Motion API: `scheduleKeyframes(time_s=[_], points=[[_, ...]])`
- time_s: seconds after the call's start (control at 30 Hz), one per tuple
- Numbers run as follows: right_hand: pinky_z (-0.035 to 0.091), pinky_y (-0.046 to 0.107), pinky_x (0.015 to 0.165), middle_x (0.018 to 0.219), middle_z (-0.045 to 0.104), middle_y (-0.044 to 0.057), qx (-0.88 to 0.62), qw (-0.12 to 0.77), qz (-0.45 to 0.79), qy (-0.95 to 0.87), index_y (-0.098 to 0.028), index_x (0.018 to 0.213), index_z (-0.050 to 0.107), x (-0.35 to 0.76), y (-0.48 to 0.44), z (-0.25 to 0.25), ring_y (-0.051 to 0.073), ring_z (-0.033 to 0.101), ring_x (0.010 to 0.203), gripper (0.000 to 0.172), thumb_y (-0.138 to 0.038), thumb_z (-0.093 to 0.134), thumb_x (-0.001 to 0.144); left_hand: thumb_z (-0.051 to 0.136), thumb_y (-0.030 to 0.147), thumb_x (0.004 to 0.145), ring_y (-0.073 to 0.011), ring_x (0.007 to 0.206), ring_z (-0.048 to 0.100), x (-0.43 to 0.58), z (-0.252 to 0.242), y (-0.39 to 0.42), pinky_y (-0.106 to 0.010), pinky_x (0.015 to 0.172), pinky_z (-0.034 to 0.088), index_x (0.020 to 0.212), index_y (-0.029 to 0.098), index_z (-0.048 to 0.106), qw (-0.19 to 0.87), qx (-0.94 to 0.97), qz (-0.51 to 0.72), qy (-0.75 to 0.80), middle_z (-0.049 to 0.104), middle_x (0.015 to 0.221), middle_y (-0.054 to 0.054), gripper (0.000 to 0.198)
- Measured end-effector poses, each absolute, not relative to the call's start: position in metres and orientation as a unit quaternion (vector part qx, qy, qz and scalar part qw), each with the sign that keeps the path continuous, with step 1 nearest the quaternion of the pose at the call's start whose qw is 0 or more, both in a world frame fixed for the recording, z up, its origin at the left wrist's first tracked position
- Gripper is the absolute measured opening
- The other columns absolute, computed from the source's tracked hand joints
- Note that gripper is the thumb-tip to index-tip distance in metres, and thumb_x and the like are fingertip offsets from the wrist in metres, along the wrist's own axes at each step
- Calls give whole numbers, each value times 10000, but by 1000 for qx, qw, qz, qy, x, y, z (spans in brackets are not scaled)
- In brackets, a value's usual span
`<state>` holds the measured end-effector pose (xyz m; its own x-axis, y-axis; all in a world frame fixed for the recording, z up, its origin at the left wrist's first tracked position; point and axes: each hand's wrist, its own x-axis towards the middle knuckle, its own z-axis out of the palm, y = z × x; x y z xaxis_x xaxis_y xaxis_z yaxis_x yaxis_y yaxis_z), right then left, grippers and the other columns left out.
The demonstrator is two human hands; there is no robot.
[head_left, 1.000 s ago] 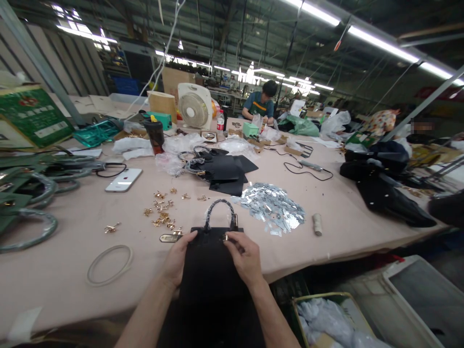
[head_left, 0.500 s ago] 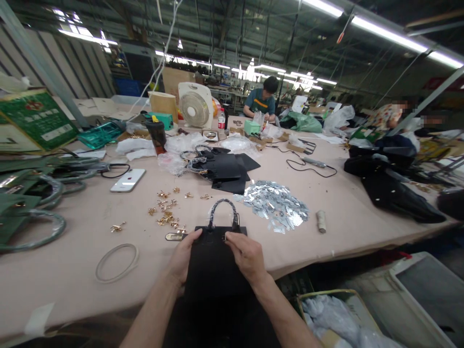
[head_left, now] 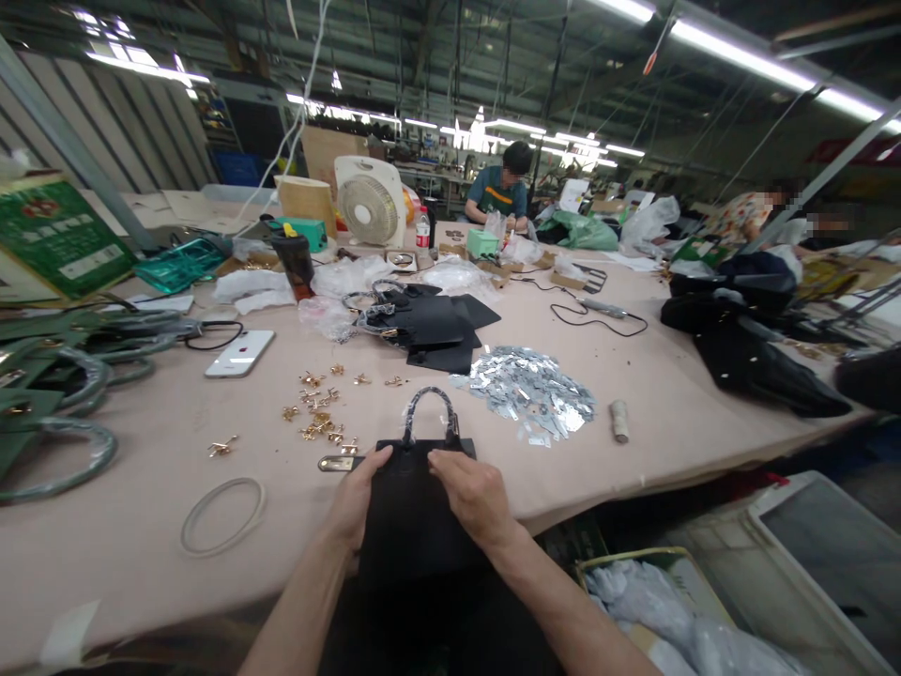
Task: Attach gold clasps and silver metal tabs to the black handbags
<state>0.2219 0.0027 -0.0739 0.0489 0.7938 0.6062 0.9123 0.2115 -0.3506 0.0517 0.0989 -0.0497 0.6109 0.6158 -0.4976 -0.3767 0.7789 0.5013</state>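
A black handbag (head_left: 408, 507) with a film-wrapped handle (head_left: 429, 399) is held upright at the front edge of the table. My left hand (head_left: 352, 502) is closed on its left edge, thumb on the front face. Beside that hand a black strap with a gold metal plate (head_left: 341, 463) sticks out to the left. The fingers of my right hand (head_left: 475, 493) are pinched together against the front, just below the right foot of the handle; what they hold is hidden. Small gold fittings (head_left: 318, 418) lie loose beyond my left hand.
A heap of flat silver metal pieces (head_left: 527, 390) lies beyond my right hand. Black bag parts (head_left: 429, 324) are stacked farther back. Green bag parts (head_left: 56, 366) and a phone (head_left: 240, 354) are on the left. A co-worker (head_left: 499, 192) sits across the table.
My right fingertips have shifted slightly left on the bag, and the small metallic bit seen at them is now hidden. The whole view has turned a little to the right.
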Motion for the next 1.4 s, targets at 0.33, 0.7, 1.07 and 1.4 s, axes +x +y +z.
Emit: scheduleKeyframes(time_s=[0.33, 0.7, 1.07, 1.4], points=[[564, 227, 761, 1134, 795, 50, -681, 284, -101, -668, -232, 1218, 718, 212, 5, -73, 159, 765, 932, 247, -240, 513, 1081, 737, 217, 829, -263, 770, 791, 52, -57, 99, -376, 737, 657, 966, 151, 699, 856, 217, 320, 344, 813, 878, -86, 157], [514, 243, 665, 1080, 778, 56, -682, 232, -96, -687, -215, 1237, 700, 214, 8, -71, 161, 741, 863, 272, -241, 478, 1082, 839, 348, 728, -241, 702, 747, 58, -65, 101, -368, 732, 601, 960, 165, 706, 804, 301, 340, 385, 787, 821, -59, 324], [514, 246, 592, 1068, 771, 71, -686, 202, -127, -687, -204, 1241, 709, 215, 6, -72, 162, 734, 765, 283, -247, 484, 1074, 737, 522, 826, -240, 752, 670, 66, -79, 101, -300, 703, 472, 783, 177, 757, 532, 575, 361, 506, 745, 729, -37, 348], [573, 209, 795, 1145, 782, 62, -671, 263, -57, -691, -241, 1254, 709, 229, 8, -81, 150, 750, 963, 255, -264, 543, 1062, 850, 435, 696, -255, 713, 728, 73, -81, 106, -310, 649, 556, 864, 119, 777, 662, 425, 383, 484, 793, 771, -94, 365]])
